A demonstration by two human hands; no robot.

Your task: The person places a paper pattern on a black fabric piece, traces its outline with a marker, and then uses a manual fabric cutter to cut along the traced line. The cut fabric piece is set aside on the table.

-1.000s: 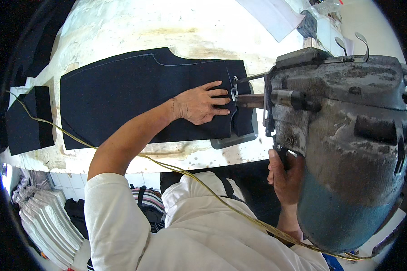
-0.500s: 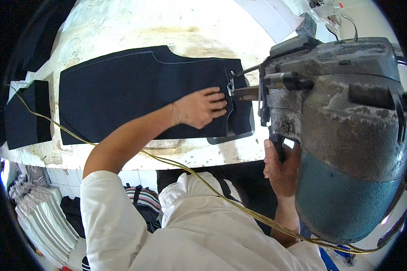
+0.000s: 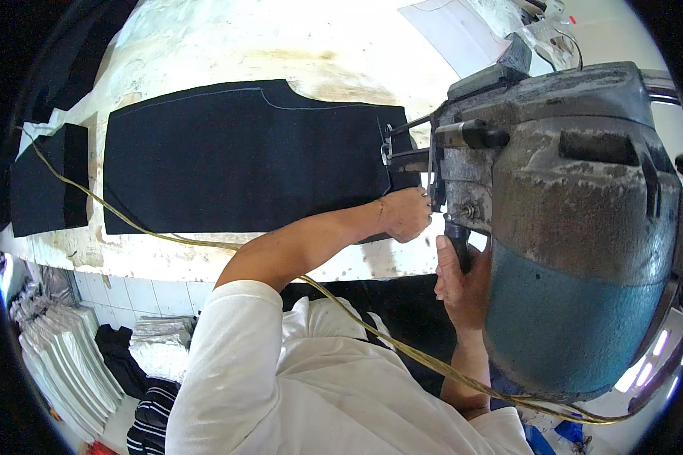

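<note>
A stack of dark fabric [image 3: 235,159] lies flat on the pale table, with a chalk outline along its far edge. A cloth cutting machine [image 3: 577,212], grey with a blue-green lower body, stands at its right end, blade and guide at the cut line. My left hand [image 3: 408,214] is closed at the near right corner, around the narrow fabric strip [image 3: 404,179] beyond the cut; its fingertips are partly hidden. On the right, my right hand [image 3: 467,284] is wrapped around the machine's black handle [image 3: 457,236].
A yellowish cable [image 3: 402,349] runs from the far left, across the table edge and my front, to the machine. A smaller dark fabric piece [image 3: 49,182] lies at the left. White stacked garments [image 3: 68,364] sit below the table; a pale sheet [image 3: 455,34] lies at the back.
My left hand has moved right and nearer, from flat on the fabric to the strip's near end, and its fingers have curled. My right hand still holds the handle.
</note>
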